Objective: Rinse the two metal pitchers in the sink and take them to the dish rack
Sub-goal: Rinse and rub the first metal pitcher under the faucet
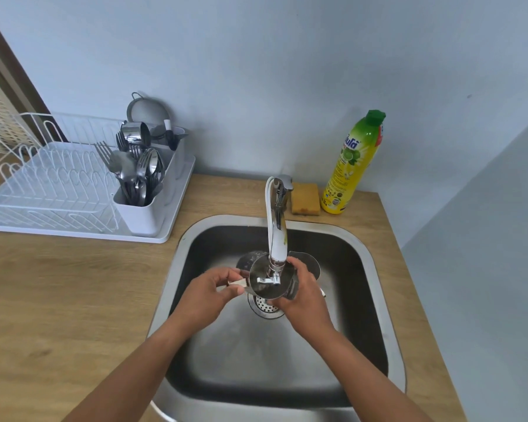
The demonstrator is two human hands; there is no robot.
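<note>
A wood counter (73, 284) runs under a pale grey-blue wall (256, 71), with a steel sink (375, 287) set into it. Over the drain (264, 307), a pitcher (265, 289) is held tilted under the faucet (275, 226): the left hand (208, 293) pinches its handle and the right hand (299, 293) wraps its side. What looks like the second pitcher (311, 264) sits just behind, partly hidden. The rack (43, 190) with cutlery (141, 172) stands at left; a sponge (306, 198) and soap bottle (351, 166) stand behind the faucet.
</note>
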